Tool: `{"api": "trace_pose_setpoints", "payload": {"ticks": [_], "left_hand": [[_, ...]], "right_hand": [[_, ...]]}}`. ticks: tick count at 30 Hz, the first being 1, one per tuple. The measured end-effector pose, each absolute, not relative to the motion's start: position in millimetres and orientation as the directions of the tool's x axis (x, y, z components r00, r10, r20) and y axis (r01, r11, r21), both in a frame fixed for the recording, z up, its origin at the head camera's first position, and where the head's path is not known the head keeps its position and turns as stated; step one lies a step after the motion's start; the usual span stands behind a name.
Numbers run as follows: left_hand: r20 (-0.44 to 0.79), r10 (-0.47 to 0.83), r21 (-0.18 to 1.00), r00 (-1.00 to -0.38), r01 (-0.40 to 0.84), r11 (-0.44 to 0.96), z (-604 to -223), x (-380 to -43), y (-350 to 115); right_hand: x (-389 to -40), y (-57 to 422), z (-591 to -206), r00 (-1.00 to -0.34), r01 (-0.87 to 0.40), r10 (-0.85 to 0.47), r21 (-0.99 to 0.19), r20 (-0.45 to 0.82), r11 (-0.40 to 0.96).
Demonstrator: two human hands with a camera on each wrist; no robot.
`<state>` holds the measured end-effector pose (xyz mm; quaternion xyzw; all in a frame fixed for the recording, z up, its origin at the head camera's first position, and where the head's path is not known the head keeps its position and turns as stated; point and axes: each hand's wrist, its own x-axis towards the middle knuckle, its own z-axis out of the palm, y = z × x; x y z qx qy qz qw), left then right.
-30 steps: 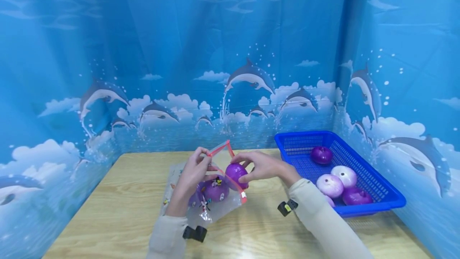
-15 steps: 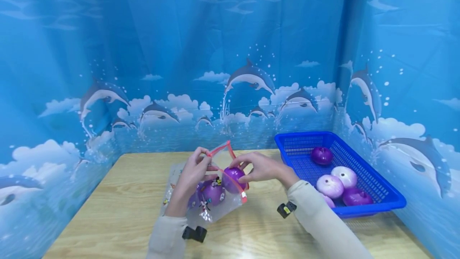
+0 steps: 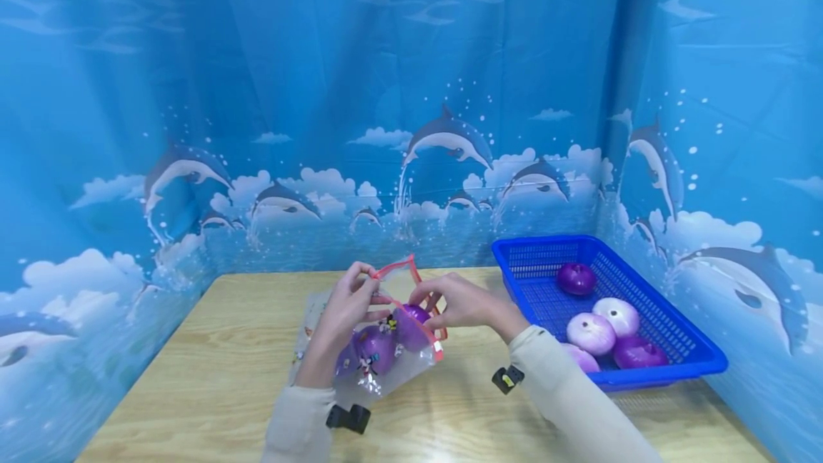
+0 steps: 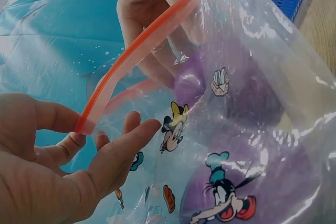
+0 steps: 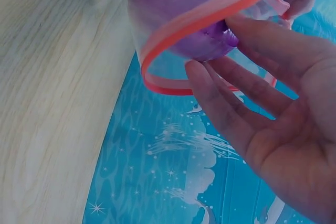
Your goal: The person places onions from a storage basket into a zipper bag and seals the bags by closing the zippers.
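A clear zip bag (image 3: 406, 371) with a red zip edge and cartoon prints lies on the table, its mouth held apart. My left hand (image 3: 349, 306) pinches the zip edge between thumb and fingers, as the left wrist view also shows. Within the mouth, my right hand (image 3: 466, 300) holds a red onion (image 5: 184, 3) by its near end with thumb and fingertips. Most of that onion sits behind the film. Deeper in the bag rests another red onion (image 3: 375, 349), with more purple beside it, partly hidden by my left hand.
To the right stands a blue plastic basket (image 3: 527, 240) holding several onions, some purple, some pale (image 3: 590, 333). The wooden table (image 3: 212, 363) meets a blue dolphin-print curtain (image 3: 321, 91) at its back and right.
My right hand has moved left and pushed the red onion from the bag's mouth further inside. The left hand keeps its place on the zip edge.
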<state>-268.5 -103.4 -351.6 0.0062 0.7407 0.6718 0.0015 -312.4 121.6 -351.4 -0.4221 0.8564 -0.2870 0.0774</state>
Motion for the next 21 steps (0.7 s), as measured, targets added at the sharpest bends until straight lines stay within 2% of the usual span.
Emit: {"api": "trace_pose_setpoints", "payload": {"ticks": [7,12,21], "left_hand": [[0.013,0.008,0.997,-1.000,0.014,0.081,-352.3,-270.2,-102.9],[0.010,0.005,0.997,-1.000,0.010,0.081,-352.0,-270.4,-102.7],[-0.013,-0.003,0.995,-1.000,-0.013,0.095,-351.3,-269.3,-101.4]], "right_hand": [[-313.4,117.8,-354.2,-0.630,-0.683,-0.767,-0.555,0.119,0.475],[-312.3,115.4,-356.6,-0.642,-0.641,-0.764,-0.592,0.066,0.488],[-311.1,116.6,-357.7,-0.589,-0.638,-0.808,-0.605,-0.016,0.477]]}}
